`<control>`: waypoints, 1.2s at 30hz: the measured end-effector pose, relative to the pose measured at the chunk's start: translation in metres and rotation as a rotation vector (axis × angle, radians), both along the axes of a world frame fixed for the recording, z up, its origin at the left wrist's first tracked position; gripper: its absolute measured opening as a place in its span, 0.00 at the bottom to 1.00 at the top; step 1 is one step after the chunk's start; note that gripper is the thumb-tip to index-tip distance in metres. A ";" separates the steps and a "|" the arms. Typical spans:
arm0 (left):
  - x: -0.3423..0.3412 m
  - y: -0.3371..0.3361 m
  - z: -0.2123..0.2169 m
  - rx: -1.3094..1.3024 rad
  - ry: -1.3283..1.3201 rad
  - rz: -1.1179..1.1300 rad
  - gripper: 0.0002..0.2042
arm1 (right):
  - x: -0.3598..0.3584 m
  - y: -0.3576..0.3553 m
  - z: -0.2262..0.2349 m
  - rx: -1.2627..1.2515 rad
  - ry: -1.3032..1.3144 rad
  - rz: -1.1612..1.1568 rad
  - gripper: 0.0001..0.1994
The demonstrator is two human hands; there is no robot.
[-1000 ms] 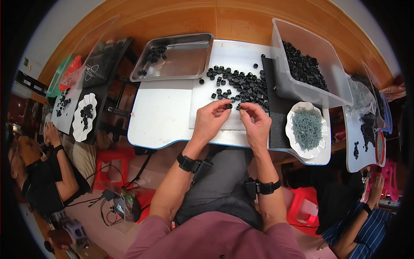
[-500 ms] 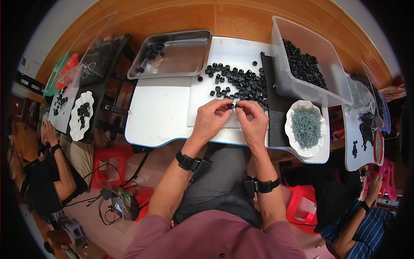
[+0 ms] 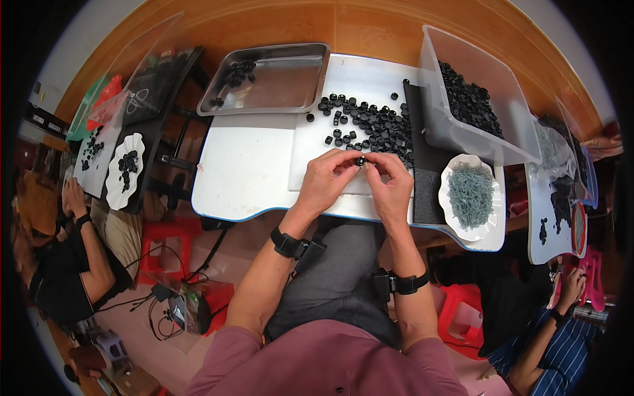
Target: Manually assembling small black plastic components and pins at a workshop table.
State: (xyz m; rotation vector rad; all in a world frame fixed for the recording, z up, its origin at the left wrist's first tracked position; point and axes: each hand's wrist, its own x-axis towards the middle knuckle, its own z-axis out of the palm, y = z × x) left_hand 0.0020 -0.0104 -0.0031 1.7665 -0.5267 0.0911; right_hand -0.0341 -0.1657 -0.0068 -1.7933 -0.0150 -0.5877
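My left hand point(image 3: 325, 181) and my right hand point(image 3: 388, 187) meet above the near part of the white board point(image 3: 307, 148). Both pinch one small, round, black knob-like piece point(image 3: 360, 160) between thumb and fingertips. Its underside and any smaller part at the right fingertips are too small to make out. Just beyond my fingers lies a loose heap of similar black pieces point(image 3: 380, 125), some standing on edge and others lying flat.
A metal tray point(image 3: 284, 109) with several black pieces sits at the back left. On the right stand a translucent bin point(image 3: 489, 144) full of black pieces and a white scalloped dish point(image 3: 456, 228) of grey-green bits. Co-workers sit at tables on both sides.
My fingertips have come together; the black piece in my left fingers and the dark bit in my right were slightly apart and now meet as one. The view has shifted slightly.
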 end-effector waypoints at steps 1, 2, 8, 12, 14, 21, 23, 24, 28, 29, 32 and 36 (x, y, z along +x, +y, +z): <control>0.000 0.000 0.000 -0.001 0.001 0.001 0.14 | 0.000 0.000 0.000 0.017 -0.003 0.005 0.09; -0.001 -0.001 0.000 -0.025 0.022 0.001 0.13 | 0.000 0.000 0.000 0.035 -0.006 0.010 0.10; -0.002 0.001 0.000 -0.091 0.252 -0.036 0.13 | 0.000 0.000 -0.008 0.212 0.131 0.035 0.08; 0.001 0.003 -0.002 -0.168 0.283 -0.051 0.12 | -0.001 -0.002 -0.008 0.162 0.133 0.045 0.09; 0.002 0.003 -0.004 -0.178 0.304 -0.050 0.12 | -0.001 -0.001 -0.005 0.190 0.102 0.058 0.09; 0.004 0.005 -0.004 -0.201 0.344 -0.073 0.13 | 0.000 -0.001 -0.005 0.177 0.090 0.078 0.09; 0.007 0.007 -0.006 -0.223 0.371 -0.089 0.13 | 0.000 0.000 -0.005 0.200 0.098 0.070 0.09; 0.008 0.009 -0.007 -0.245 0.398 -0.105 0.13 | 0.000 0.000 -0.005 0.201 0.097 0.071 0.09; 0.011 0.012 -0.006 -0.246 0.452 -0.124 0.13 | 0.001 0.001 -0.007 0.211 0.131 0.080 0.08; 0.010 0.012 -0.006 -0.269 0.452 -0.135 0.14 | 0.001 0.001 -0.007 0.214 0.148 0.074 0.08; 0.007 0.012 -0.003 -0.274 0.459 -0.124 0.14 | 0.002 0.000 -0.007 0.198 0.141 0.079 0.07; 0.004 0.012 -0.004 -0.306 0.483 -0.089 0.14 | 0.001 0.002 -0.004 0.214 0.136 0.091 0.07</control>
